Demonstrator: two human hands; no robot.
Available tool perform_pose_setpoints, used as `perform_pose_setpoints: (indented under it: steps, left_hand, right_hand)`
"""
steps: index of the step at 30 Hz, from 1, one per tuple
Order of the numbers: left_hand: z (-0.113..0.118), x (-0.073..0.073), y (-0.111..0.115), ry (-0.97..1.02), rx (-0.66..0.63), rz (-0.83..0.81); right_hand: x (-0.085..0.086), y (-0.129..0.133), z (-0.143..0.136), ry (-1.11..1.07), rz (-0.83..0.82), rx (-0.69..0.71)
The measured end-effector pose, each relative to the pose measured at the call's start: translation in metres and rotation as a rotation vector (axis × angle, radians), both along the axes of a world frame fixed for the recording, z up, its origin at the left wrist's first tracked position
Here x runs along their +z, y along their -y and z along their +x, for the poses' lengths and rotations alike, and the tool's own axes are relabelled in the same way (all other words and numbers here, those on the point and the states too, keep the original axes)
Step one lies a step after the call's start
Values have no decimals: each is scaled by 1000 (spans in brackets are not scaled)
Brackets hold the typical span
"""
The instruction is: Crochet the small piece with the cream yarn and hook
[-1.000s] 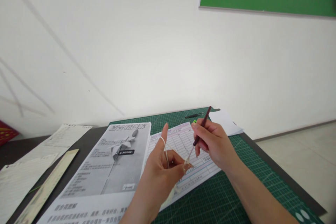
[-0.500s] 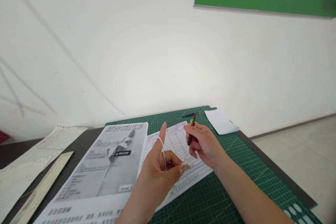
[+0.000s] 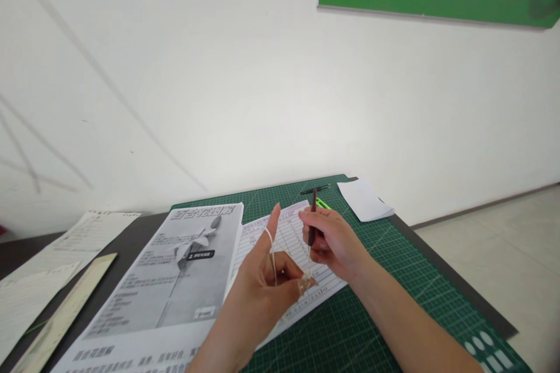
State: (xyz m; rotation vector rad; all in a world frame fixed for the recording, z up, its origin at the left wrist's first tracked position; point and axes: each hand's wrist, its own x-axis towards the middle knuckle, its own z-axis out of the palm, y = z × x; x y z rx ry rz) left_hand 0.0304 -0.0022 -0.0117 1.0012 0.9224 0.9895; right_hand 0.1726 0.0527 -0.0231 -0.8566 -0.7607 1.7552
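Note:
White yarn [image 3: 269, 236] loops round the raised index finger of my left hand [image 3: 266, 285]. That hand's thumb and middle finger pinch a small pale piece of yarn work [image 3: 307, 275]. My right hand [image 3: 335, 239] grips a thin tool with a dark red-brown handle [image 3: 312, 215], held upright. The tool's thin lower shaft reaches down to the pale piece. Beneath both hands lies a printed form with ruled lines [image 3: 293, 233], partly hidden by them.
A printed sheet with a flower picture [image 3: 196, 280] lies left on the green cutting mat [image 3: 371, 315]. Farther left are a ruler [image 3: 74, 309] and handwritten papers [image 3: 94, 233]. Behind my right hand are a green object [image 3: 322, 203], a black tool [image 3: 315, 189] and white paper [image 3: 364, 200].
My right hand has moved slightly left and closer to my left hand, with the tool now more upright and its tip at the pale piece. The view has shifted a little.

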Motion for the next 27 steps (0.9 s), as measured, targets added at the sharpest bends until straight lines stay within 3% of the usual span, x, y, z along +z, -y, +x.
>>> perform_pose_setpoints:
  steps: [6,13,19,27]
  left_hand:
    - [-1,1,-3,83,101,15]
    - [5,-3,-1,268,274,31]
    - [0,-4,-3,287,245,10]
    - [-1,-1,-3,287,188,12]
  right_hand:
    - [-8,8,-9,-124,-71,70]
    - [-21,14,-16,-333,-125,-36]
    - [-22,18,-18,-344,-68,-65]
    - [-21,20,-18,-398,-148,-32]
